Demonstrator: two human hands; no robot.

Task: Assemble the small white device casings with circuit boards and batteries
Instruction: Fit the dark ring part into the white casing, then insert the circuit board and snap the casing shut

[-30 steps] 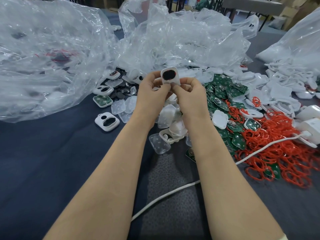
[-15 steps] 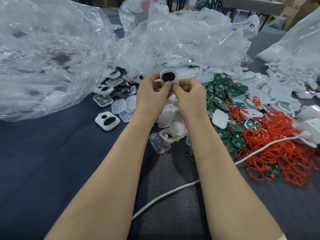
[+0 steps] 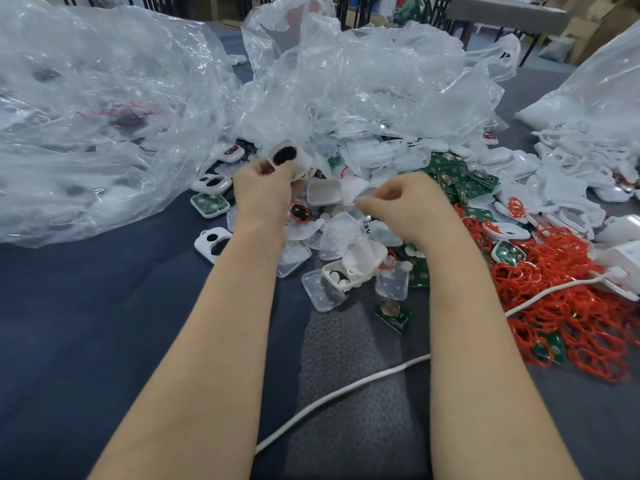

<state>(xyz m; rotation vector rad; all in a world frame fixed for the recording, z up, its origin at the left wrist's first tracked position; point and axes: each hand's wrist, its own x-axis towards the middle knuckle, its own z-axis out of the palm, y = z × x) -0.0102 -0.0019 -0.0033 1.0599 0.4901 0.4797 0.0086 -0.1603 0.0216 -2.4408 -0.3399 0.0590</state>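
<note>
Dark blue cloth covered the worktable point(image 3: 86, 323), with a grey textured mat point(image 3: 346, 341) laid between your forearms. Your left hand point(image 3: 265, 192) was raised at the far side of the parts pile. Its fingers were curled round a small white casing point(image 3: 289, 157), whose dark oval opening faced you. The casing stuck up above your thumb and fingertips.

Your right hand point(image 3: 407, 206) hung apart from it to the right, low over the pile. Its fingers were curled inward and the thumb tip was near the forefinger. Motion blur made it impossible to tell whether it pinched anything.

Between the two hands an open white casing half point(image 3: 323, 192) lay hollow side up. Clear plastic covers point(image 3: 323, 294) were scattered between your wrists. A single green board carrying a coin battery point(image 3: 393, 313) lay at the near edge of the pile. More green circuit boards point(image 3: 460, 181) were heaped beyond your right hand, beside a tangle of red rings point(image 3: 571, 306).

Left of your left forearm lay a white casing front with two holes point(image 3: 211, 240), and beyond it a casing holding a green board point(image 3: 209, 204). Crumpled clear plastic bags point(image 3: 104, 116) rose behind everything. A white cable point(image 3: 332, 395) crossed the mat and passed under your right forearm.
</note>
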